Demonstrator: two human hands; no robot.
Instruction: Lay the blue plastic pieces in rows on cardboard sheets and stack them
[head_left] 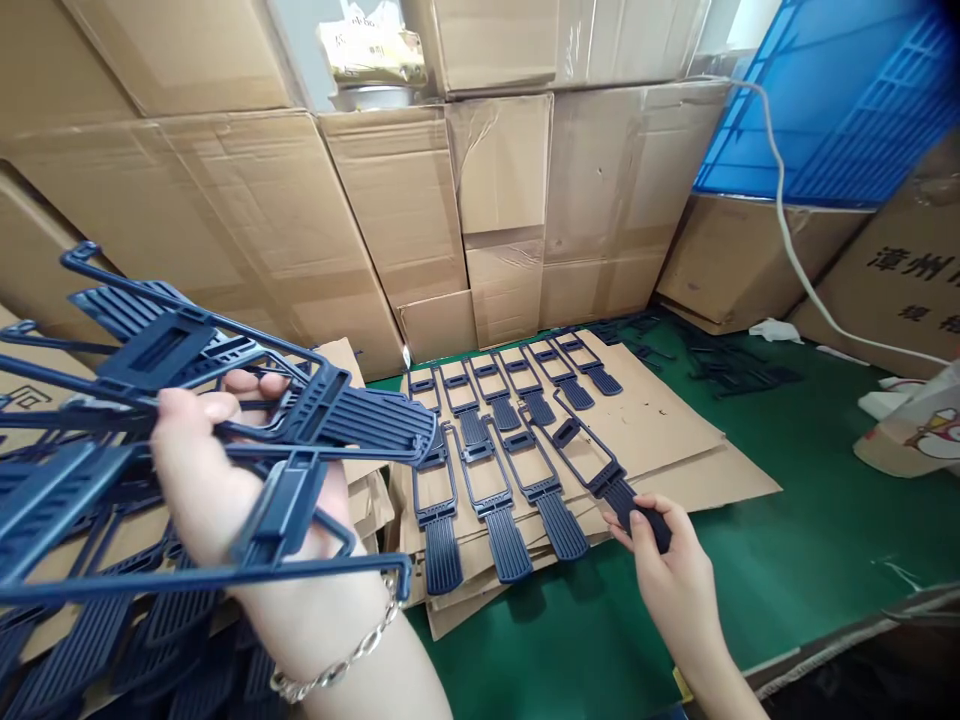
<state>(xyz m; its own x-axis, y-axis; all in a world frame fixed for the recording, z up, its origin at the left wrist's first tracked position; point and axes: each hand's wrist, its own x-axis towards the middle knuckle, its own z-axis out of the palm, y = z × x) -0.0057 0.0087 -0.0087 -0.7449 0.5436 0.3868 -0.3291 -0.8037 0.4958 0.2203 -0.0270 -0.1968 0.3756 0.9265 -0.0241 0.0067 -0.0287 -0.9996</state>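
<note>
My left hand (217, 470), with a chain bracelet at the wrist, is closed around a bunch of dark blue plastic frames (330, 410) with ribbed paddle ends. My right hand (667, 550) pinches the ribbed end of a single blue plastic frame (589, 455). That frame slants across the right part of the cardboard sheet (652, 400), its open end toward the back row. Left of it, several like frames (499, 510) lie side by side in a front row, ribbed ends toward me. Behind them is a second row of such frames (517, 385).
More blue frames (150, 640) are heaped at the lower left. Dark loose parts (727, 355) lie on the green table (847, 540) at the back right. Cardboard boxes (495, 170) form a wall behind. A blue crate (832, 110), a white cable (787, 220) and a printed bag (911, 430) are on the right.
</note>
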